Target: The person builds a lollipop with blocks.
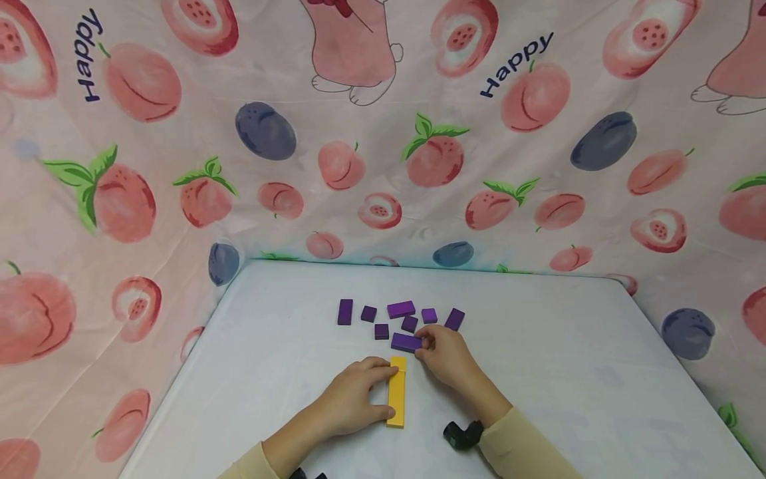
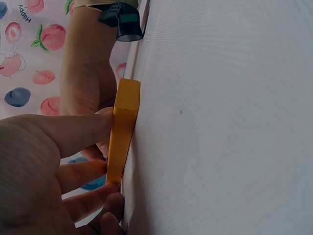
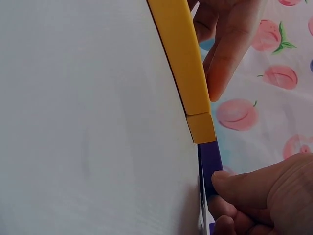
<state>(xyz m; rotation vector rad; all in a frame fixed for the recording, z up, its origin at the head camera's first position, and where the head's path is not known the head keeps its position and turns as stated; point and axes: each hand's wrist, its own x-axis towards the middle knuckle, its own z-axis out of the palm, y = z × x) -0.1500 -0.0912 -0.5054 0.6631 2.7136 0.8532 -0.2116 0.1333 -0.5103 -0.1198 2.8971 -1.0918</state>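
Yellow blocks (image 1: 395, 397), one long and one short, lie end to end nearest on the table (image 1: 239, 372), the left hand (image 1: 350, 401) touching them with thumb and fingers spread. Just beyond, the right hand (image 1: 450, 358) pinches a purple bar (image 1: 403, 342); a slip could knock the purple blocks (image 1: 381, 331) behind, and uneven left-hand pressure might part the yellow seam (plain from the right wrist). Both hands angle inward from opposite sides.

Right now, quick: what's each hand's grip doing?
Left hand: open, thumb and fingers touching the yellow strip's side.
Right hand: closed, pinching the purple block nearest that strip.
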